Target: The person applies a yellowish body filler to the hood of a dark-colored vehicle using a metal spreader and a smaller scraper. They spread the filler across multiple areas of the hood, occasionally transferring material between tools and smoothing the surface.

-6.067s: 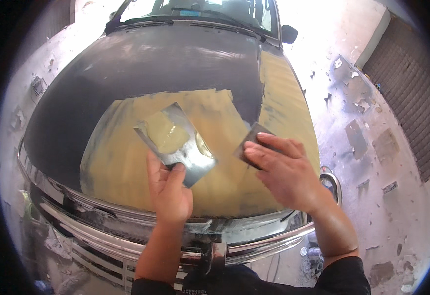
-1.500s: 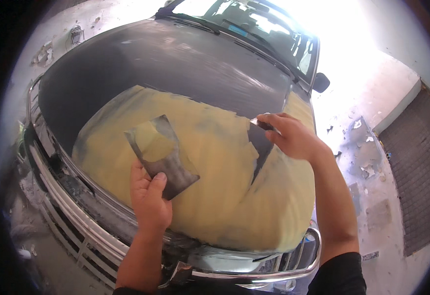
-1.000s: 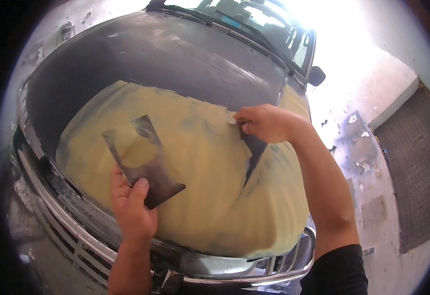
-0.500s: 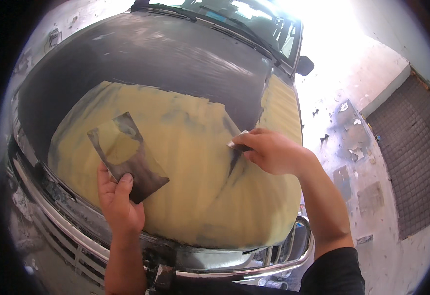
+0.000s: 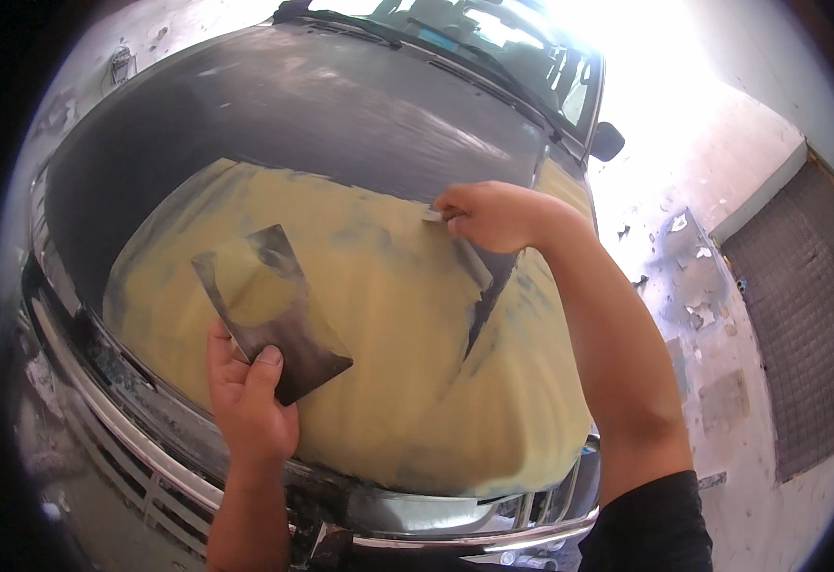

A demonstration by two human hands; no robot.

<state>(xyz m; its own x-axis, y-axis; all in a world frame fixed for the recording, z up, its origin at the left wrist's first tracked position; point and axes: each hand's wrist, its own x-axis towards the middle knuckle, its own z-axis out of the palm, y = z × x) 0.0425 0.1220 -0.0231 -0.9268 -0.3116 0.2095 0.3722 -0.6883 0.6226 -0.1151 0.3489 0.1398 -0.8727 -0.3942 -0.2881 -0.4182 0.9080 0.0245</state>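
Note:
My left hand grips the lower end of a dark flat putty board, thumb on top. Yellow filler is smeared over the board's upper part. Pinched in my right hand is a small putty scraper, mostly hidden by the fingers. Its pale edge meets the car hood at the upper border of a broad yellow filler coat. A bare dark wedge of hood shows below my right hand, between yellow areas.
Beyond the hood are the windshield with wipers and a side mirror. A chrome bumper bar runs along the near side. On the right, a dark quilted mat lies beside the stained pale floor.
My right hand has moved up and slightly left with the scraper, to the filler's upper border. The view has shifted a little; my left hand still holds the board.

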